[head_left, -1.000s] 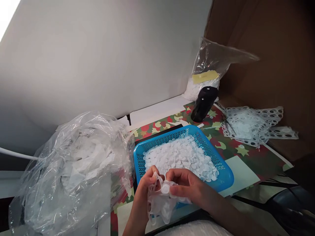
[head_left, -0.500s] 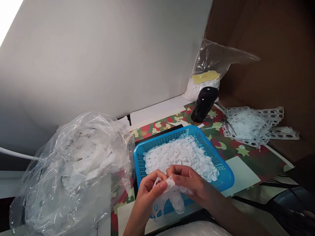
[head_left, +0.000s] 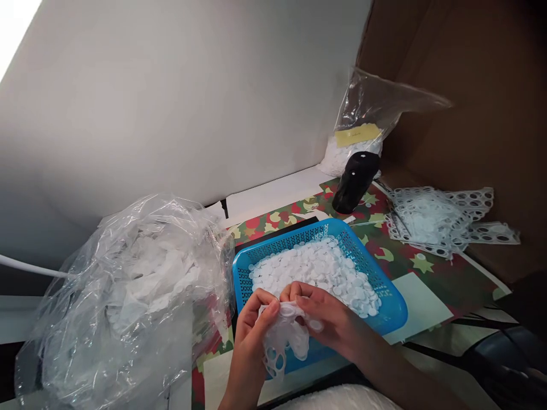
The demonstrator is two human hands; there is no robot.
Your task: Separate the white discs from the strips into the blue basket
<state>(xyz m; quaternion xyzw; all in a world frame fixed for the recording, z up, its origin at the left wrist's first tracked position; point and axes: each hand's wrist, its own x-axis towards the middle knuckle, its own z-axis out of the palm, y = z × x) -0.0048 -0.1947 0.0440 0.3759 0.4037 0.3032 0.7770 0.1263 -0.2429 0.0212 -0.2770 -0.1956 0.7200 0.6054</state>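
Note:
Both hands meet over the near edge of a blue plastic basket (head_left: 395,319), pinching a crumpled white perforated sheet (head_left: 277,336) between them. My left hand (head_left: 252,324) is closed on the sheet's left part, thumb on top. My right hand (head_left: 320,313) grips its right part with bent fingers. Below the fingers the sheet hangs down, with round holes showing at its lower left and a white rounded piece beside them. Many small white discs (head_left: 316,265) lie heaped inside the basket. The fingertips hide part of the sheet.
A large clear plastic bag (head_left: 128,296) of white scraps stands at the left. Behind the basket are a black cylindrical object (head_left: 356,182) and a clear bag of white discs with a yellow label (head_left: 358,135). Punched white sheets (head_left: 440,219) are piled at the right by the brown panel (head_left: 470,114).
Both hands have shifted slightly left, still holding the sheet. The sheet has turned and bunched differently, with more of its holes showing at the lower left.

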